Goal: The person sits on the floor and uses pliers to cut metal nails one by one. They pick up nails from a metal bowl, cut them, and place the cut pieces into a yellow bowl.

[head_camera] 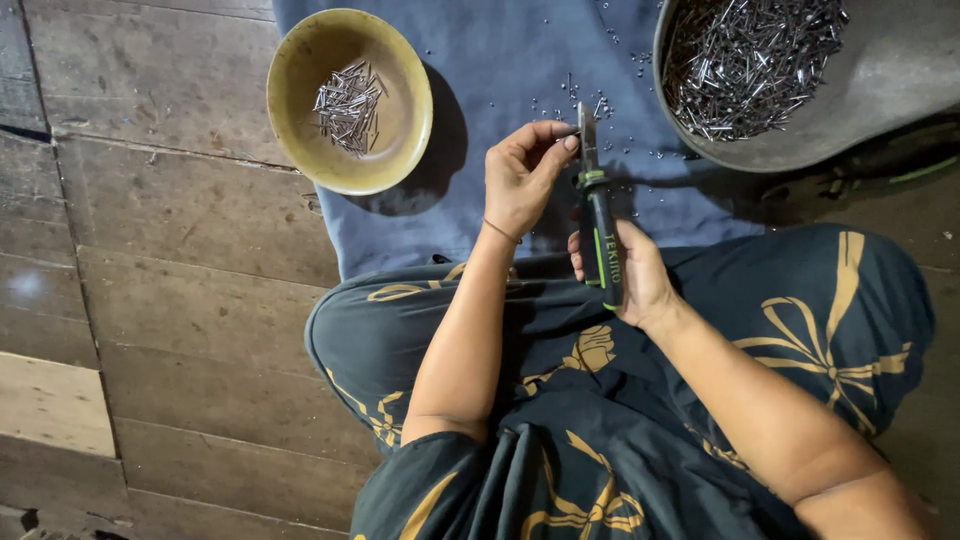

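A blue cloth [500, 60] lies on the floor, far from my lap. Far right, a grey basin [900, 80] heaped with nails; far left, a yellow bowl [300, 60] with fewer. My right hand [640, 275] grips green-handled pliers [600, 230]; my left hand [520, 175] pinches a small nail [572, 130] at their tip

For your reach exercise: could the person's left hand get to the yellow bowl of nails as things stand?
Probably yes. The left hand hovers over the blue cloth, and the yellow bowl sits just to its side with nothing between them; its fingers pinch a small nail, though.
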